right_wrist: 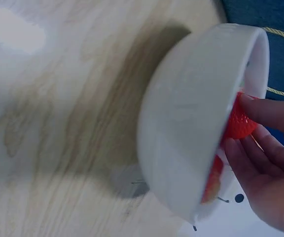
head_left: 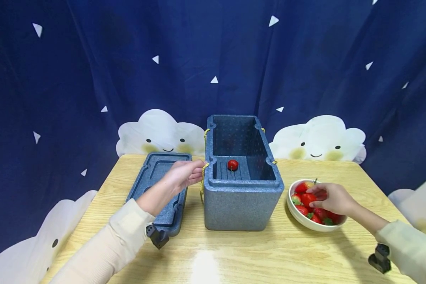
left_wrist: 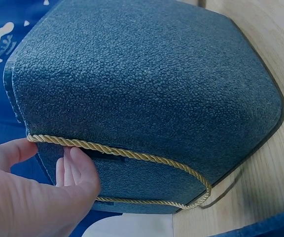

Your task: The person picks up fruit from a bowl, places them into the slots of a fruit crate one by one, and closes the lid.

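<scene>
Pinching a red strawberry (head_left: 308, 199) between thumb and fingers, the right hand (head_left: 333, 199) was over a white bowl (head_left: 307, 225) at the right of the head view. More strawberries (head_left: 301, 211) sat in the bowl, some with green leaves. In the middle stood a blue-gray box (head_left: 238, 209) with no top on. On its floor lay one small red fruit (head_left: 232, 165) with a stem. Left of the middle, the left hand (head_left: 182, 175) reached to the box's side and touched a yellow rope (head_left: 202, 181) by the top edge. Behind that arm, a blue-gray lid (head_left: 156, 169) lay on the wooden table (head_left: 234, 256). A dark blue curtain (head_left: 184, 31) with white triangles filled the top, and smiling white clouds (head_left: 316, 134) showed below it.

The left wrist view had the box's bumpy side across the middle. The rope looped from the left down to the lower right. At the lower left, the left hand's fingertips touched the rope, but I could not tell if they gripped it.

The right wrist view showed the bowl near the middle. At its right, the strawberry was squeezed at the rim, thumb above and fingers below. The box peeked in at the upper right.
</scene>
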The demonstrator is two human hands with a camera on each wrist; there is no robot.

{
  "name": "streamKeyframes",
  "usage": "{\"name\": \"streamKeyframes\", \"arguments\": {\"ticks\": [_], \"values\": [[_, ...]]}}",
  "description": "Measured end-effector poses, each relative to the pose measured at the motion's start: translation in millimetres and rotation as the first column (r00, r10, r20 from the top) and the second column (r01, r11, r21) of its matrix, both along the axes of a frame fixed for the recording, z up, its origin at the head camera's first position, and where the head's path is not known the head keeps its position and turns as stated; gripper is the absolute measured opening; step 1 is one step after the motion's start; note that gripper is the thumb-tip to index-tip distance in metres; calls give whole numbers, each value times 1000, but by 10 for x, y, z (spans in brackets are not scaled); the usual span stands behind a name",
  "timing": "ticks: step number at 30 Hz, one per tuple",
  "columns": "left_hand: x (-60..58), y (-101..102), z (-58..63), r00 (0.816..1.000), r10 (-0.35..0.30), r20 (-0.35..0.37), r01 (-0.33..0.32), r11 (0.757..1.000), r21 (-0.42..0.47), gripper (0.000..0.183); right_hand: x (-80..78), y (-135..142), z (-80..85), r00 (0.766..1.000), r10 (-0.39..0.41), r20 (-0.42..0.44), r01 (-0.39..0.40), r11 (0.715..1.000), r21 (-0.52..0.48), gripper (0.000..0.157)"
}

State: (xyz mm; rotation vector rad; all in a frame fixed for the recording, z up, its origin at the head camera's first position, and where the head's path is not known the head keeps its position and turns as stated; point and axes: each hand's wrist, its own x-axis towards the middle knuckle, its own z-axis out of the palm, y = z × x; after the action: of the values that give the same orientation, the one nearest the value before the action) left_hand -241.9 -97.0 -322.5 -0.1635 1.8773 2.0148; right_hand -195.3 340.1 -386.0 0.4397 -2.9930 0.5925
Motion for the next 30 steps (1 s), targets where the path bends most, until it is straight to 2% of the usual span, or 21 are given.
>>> {"name": "streamKeyframes", "arguments": {"ticks": [9, 16, 30], "values": [[-12, 4, -12, 1000, -3, 4, 3, 1000, -1, 37, -49, -37, 204, 992, -58, 115, 66, 995, -68, 38], [-8, 7, -5, 1000, 0, 2, 0, 1000, 14, 41, -109, -64, 335, 961, -82, 263, 137, 970, -199, 42], [12, 11, 14, 1000, 2, 8, -2, 1000, 6, 37, -219, -126, 520, 958, -40, 285, 131, 942, -310, 47]]}}
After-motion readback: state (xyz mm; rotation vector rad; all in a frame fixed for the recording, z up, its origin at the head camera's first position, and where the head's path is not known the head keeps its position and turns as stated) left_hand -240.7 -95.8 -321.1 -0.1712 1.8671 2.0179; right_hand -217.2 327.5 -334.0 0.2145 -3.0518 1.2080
